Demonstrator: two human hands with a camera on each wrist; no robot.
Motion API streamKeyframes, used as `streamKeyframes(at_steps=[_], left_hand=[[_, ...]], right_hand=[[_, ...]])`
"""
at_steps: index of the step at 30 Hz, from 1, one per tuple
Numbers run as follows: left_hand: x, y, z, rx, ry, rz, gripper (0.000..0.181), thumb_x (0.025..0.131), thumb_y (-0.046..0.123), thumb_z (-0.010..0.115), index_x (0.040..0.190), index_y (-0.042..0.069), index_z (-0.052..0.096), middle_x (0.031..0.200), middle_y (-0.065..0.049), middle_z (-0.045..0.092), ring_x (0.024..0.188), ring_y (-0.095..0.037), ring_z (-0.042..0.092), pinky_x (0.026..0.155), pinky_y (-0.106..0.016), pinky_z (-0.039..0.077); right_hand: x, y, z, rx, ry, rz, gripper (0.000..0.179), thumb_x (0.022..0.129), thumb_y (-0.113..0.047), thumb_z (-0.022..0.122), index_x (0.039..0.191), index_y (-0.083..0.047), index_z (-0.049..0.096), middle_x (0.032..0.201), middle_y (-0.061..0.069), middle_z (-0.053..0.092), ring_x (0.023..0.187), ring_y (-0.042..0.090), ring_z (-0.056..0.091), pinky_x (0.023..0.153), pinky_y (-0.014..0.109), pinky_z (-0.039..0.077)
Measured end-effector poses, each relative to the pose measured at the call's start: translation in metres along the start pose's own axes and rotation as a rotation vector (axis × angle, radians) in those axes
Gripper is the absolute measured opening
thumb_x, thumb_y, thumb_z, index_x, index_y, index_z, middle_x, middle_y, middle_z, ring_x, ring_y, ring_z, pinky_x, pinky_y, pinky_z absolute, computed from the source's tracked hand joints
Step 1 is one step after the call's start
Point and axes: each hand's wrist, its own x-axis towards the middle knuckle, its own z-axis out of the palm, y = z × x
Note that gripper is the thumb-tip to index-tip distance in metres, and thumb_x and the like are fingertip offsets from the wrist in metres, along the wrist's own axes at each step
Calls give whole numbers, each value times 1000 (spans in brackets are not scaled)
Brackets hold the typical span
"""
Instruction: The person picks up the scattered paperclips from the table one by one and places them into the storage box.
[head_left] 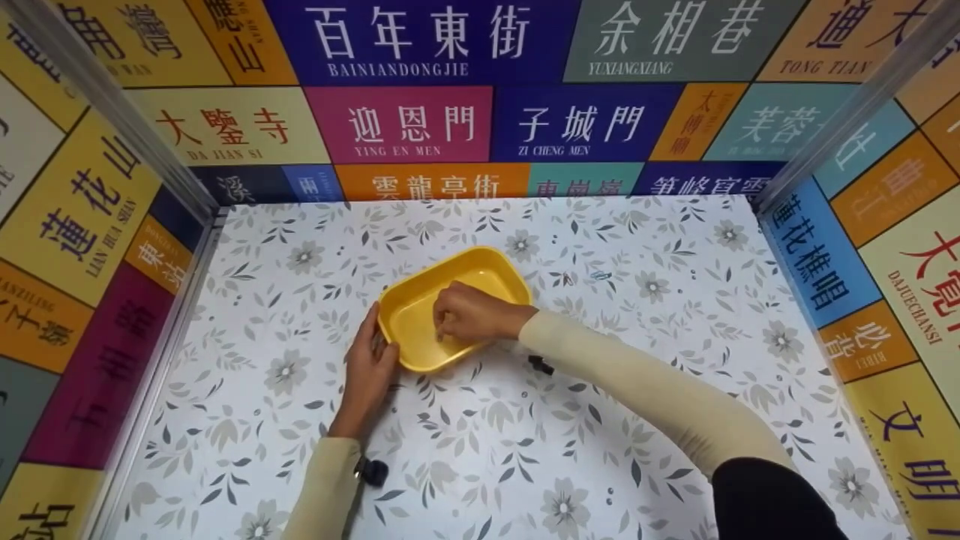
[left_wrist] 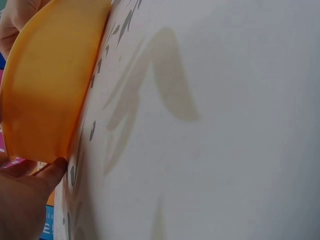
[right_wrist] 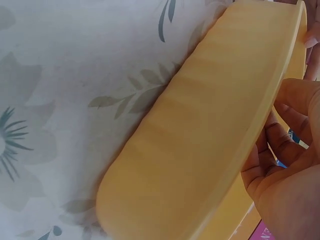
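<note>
A shallow yellow plastic tub with rounded corners sits slantwise on the patterned tabletop. My left hand holds its left end, with the fingers along the end wall and the thumb by the near corner. In the left wrist view, a fingertip of the left hand touches the tub wall low down by the table. Over the near rim, my right hand reaches inside with its fingers bent downward. The right wrist view shows those curled fingers beyond the tub's side; whether they pinch something small is hidden.
To the right of the tub, a small red paper clip and a bluish paper clip lie on the white floral tabletop. Panels with coloured signs wall in the back and both sides.
</note>
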Motion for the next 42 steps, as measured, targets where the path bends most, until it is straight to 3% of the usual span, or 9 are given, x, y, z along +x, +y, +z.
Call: streamKeyframes(at_steps=[7,13,20,25,34,42], left_hand=[[0,0,0,4,1,-11,77,105,-1,57,175,9,28,179,-11,32,163,-26,35,132,-40,34],[1,0,0,13,2,-13,76,105,-1,57,175,6,28,180,-10,31,164,-26,34,132,-40,33],[0,2,0,-9,-10,-12,77,105,1,55,176,7,25,181,-8,28,164,-25,34,131,-37,34],[-1,0,0,-18,-2,-3,77,105,0,55,175,6,26,180,-10,29,164,-27,34,131,-36,35],[-2,-1,-1,9,-12,31,75,106,-2,56,175,4,26,179,-12,31,164,-28,35,131,-40,35],[-2,0,0,17,-8,2,76,106,1,55,175,5,25,180,-10,29,164,-26,33,132,-40,33]], right_hand=[[-13,8,-9,-37,33,36,13,97,-5,74,103,-1,85,100,9,78,100,29,63,95,42,51],[-24,15,-21,18,90,109,12,100,-8,73,103,-2,84,99,6,76,102,32,62,96,42,49],[-36,25,-35,63,175,139,8,100,-7,75,100,-3,82,103,11,78,109,35,65,103,46,52],[-44,31,-41,99,203,176,8,102,-9,75,99,-5,81,102,8,77,108,35,65,100,45,52],[-60,44,-45,165,325,174,6,102,-5,76,101,-2,81,103,13,76,105,39,68,98,54,56],[-74,57,-49,187,408,212,9,102,-5,76,106,0,82,106,13,77,104,33,65,92,43,51]])
